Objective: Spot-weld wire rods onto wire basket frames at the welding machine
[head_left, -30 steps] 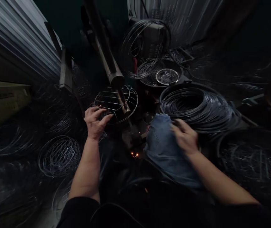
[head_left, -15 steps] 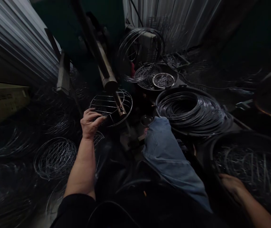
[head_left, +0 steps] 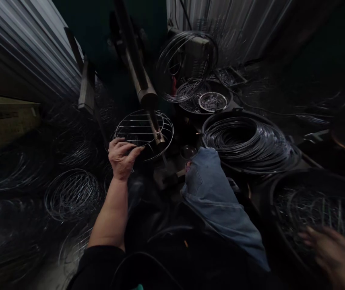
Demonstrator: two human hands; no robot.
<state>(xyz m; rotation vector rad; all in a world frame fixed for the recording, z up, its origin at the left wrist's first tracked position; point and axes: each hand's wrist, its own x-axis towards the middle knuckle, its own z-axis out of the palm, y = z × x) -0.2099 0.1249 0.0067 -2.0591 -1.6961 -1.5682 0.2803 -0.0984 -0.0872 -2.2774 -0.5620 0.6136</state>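
My left hand [head_left: 123, 158] pinches the near rim of a round wire rack [head_left: 133, 126], thumb and fingers closed on it. The rack is a wire ring crossed by several parallel bars, and its right side sits at the copper-coloured lower tip of a machine arm [head_left: 158, 136]. At the lower right, my right hand [head_left: 332, 247] is over a dark tub [head_left: 276, 197] of loose wire pieces. Motion smears its fingers, so whether it holds anything is unclear.
A large coil of wire [head_left: 251, 145] fills a tub right of my knee [head_left: 204, 171]. Behind it stand a small metal bowl [head_left: 212, 102] of short pieces and an upright wire coil [head_left: 163, 68]. Heaped wire rings [head_left: 72, 195] lie at left, near a yellow crate [head_left: 12, 125].
My right hand has come from the tub's near edge to over the wire pieces inside. My left hand keeps its hold on the rack. The whole view has shifted slightly.
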